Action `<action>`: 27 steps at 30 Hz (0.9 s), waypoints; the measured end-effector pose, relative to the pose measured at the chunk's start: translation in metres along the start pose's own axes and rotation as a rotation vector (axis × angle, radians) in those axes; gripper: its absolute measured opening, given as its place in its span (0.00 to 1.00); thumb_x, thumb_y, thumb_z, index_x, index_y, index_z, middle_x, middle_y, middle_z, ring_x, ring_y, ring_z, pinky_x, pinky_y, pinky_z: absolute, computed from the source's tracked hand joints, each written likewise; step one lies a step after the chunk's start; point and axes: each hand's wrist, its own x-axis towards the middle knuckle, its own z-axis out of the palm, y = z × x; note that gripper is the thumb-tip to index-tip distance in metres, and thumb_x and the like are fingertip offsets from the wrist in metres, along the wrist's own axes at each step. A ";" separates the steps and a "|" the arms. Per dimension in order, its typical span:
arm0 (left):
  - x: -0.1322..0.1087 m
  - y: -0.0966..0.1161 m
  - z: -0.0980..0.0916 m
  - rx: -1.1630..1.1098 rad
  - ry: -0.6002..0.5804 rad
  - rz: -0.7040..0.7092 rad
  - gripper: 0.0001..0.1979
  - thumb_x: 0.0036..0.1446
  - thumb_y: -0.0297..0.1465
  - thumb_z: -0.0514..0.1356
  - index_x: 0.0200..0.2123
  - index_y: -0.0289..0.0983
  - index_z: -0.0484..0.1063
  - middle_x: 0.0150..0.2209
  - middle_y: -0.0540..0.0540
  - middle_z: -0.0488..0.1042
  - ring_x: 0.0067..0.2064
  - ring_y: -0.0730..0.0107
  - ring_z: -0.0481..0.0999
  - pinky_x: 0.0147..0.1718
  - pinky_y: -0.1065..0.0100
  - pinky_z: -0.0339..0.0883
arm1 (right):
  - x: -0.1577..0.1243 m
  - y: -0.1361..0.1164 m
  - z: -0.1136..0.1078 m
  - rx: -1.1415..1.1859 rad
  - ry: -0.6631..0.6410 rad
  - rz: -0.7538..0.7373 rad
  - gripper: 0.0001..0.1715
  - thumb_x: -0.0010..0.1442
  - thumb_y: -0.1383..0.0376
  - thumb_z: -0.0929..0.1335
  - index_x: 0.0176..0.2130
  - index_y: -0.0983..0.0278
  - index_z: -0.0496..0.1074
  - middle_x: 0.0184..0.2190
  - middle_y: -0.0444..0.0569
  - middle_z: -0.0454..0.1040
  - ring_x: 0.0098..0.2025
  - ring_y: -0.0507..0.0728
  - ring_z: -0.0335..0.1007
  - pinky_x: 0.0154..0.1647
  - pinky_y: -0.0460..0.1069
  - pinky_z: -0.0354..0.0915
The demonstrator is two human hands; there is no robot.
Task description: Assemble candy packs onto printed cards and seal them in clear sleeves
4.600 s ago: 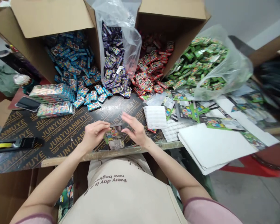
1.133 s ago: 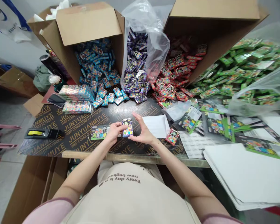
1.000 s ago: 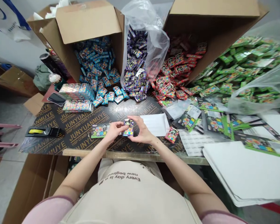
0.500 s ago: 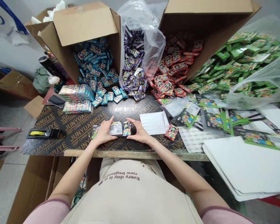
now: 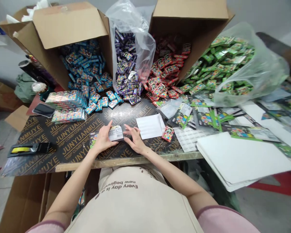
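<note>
In the middle of the table lies a flat, dark printed card package (image 5: 115, 133) with a pale barcode label. My left hand (image 5: 103, 138) grips it, thumb and fingers at its long edges, hiding part of it; a green printed end shows to the left of the hand. My right hand (image 5: 135, 139) is by the package's right end, fingers apart and bent, holding nothing I can see. Right of that hand are a white paper sheet (image 5: 150, 126) and one small red box (image 5: 168, 133).
Behind are a carton of blue boxes (image 5: 70, 26), a clear bag of purple boxes (image 5: 145, 45), a carton of red boxes (image 5: 189, 9) and a bag of green boxes (image 5: 269, 71). Stacked packs (image 5: 69, 115) and a tape dispenser (image 5: 29, 149) sit left, white card sheets (image 5: 244, 158) right.
The view has shifted, so the table's contents appear further left. The colourful end panel between my hands no longer shows, and my right hand has closed in on the package with fingers more bent.
</note>
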 end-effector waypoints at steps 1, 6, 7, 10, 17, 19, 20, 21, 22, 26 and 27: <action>0.000 0.000 0.001 0.007 -0.001 -0.003 0.56 0.40 0.37 0.70 0.67 0.39 0.40 0.53 0.41 0.68 0.54 0.54 0.68 0.56 0.55 0.57 | 0.001 0.001 -0.003 -0.007 0.004 0.006 0.33 0.64 0.54 0.61 0.65 0.56 0.50 0.47 0.50 0.76 0.58 0.62 0.63 0.61 0.62 0.45; -0.001 -0.006 0.003 0.049 0.004 -0.026 0.55 0.41 0.37 0.69 0.67 0.39 0.42 0.52 0.41 0.69 0.52 0.53 0.68 0.54 0.54 0.59 | 0.012 0.039 -0.048 -0.334 0.213 0.188 0.33 0.61 0.52 0.64 0.61 0.60 0.59 0.60 0.56 0.65 0.64 0.65 0.54 0.62 0.62 0.46; -0.001 -0.009 0.003 0.061 0.008 -0.024 0.54 0.41 0.37 0.69 0.67 0.39 0.42 0.52 0.41 0.69 0.52 0.53 0.68 0.54 0.54 0.60 | 0.011 0.049 -0.056 -0.422 0.189 0.229 0.33 0.60 0.51 0.65 0.61 0.62 0.60 0.62 0.59 0.61 0.66 0.67 0.51 0.62 0.64 0.45; 0.000 -0.017 0.007 0.112 0.023 -0.025 0.53 0.42 0.39 0.68 0.67 0.39 0.43 0.52 0.40 0.69 0.52 0.51 0.68 0.53 0.52 0.61 | -0.005 0.069 -0.060 -0.570 -0.016 0.352 0.35 0.60 0.51 0.65 0.61 0.65 0.60 0.65 0.65 0.53 0.68 0.71 0.43 0.61 0.69 0.43; 0.005 -0.025 0.032 0.208 -0.031 0.031 0.46 0.47 0.43 0.65 0.66 0.40 0.48 0.51 0.39 0.67 0.53 0.50 0.67 0.53 0.51 0.59 | -0.030 0.054 -0.019 -0.540 -0.190 0.373 0.41 0.60 0.48 0.64 0.65 0.61 0.53 0.67 0.67 0.48 0.68 0.72 0.44 0.58 0.70 0.51; 0.004 -0.025 0.036 0.225 -0.027 0.049 0.43 0.48 0.44 0.64 0.65 0.39 0.52 0.52 0.38 0.67 0.53 0.50 0.66 0.53 0.51 0.59 | -0.005 0.058 -0.039 -0.554 -0.106 0.366 0.38 0.60 0.49 0.64 0.64 0.59 0.55 0.67 0.66 0.49 0.66 0.72 0.48 0.56 0.70 0.53; 0.004 -0.025 0.037 0.231 -0.023 0.054 0.42 0.49 0.44 0.64 0.64 0.38 0.53 0.52 0.37 0.66 0.53 0.50 0.66 0.54 0.51 0.59 | 0.014 0.064 -0.055 -0.577 -0.029 0.351 0.37 0.60 0.50 0.64 0.64 0.58 0.56 0.67 0.64 0.49 0.66 0.73 0.47 0.56 0.70 0.53; 0.003 -0.025 0.038 0.234 -0.018 0.058 0.41 0.49 0.44 0.63 0.64 0.37 0.55 0.53 0.37 0.66 0.53 0.50 0.65 0.54 0.51 0.59 | 0.034 0.072 -0.074 -0.598 0.057 0.332 0.38 0.59 0.50 0.66 0.64 0.57 0.55 0.67 0.63 0.47 0.67 0.73 0.45 0.57 0.70 0.52; 0.003 -0.025 0.038 0.235 -0.014 0.063 0.40 0.50 0.43 0.63 0.63 0.37 0.55 0.53 0.37 0.66 0.54 0.50 0.65 0.54 0.50 0.58 | 0.056 0.081 -0.094 -0.618 0.147 0.318 0.41 0.57 0.51 0.67 0.65 0.57 0.54 0.68 0.62 0.46 0.67 0.73 0.43 0.57 0.70 0.51; 0.002 -0.023 0.039 0.239 -0.005 0.066 0.38 0.50 0.42 0.62 0.63 0.40 0.57 0.54 0.38 0.66 0.55 0.50 0.65 0.56 0.49 0.58 | 0.134 0.118 -0.163 -0.720 0.392 0.408 0.57 0.47 0.53 0.75 0.67 0.61 0.48 0.67 0.65 0.42 0.67 0.76 0.37 0.58 0.71 0.47; 0.002 -0.023 0.040 0.238 -0.004 0.061 0.37 0.50 0.41 0.62 0.63 0.40 0.57 0.54 0.38 0.66 0.55 0.49 0.65 0.56 0.49 0.58 | 0.148 0.125 -0.173 -0.734 0.398 0.419 0.59 0.45 0.54 0.75 0.67 0.61 0.48 0.67 0.66 0.44 0.67 0.76 0.38 0.58 0.71 0.47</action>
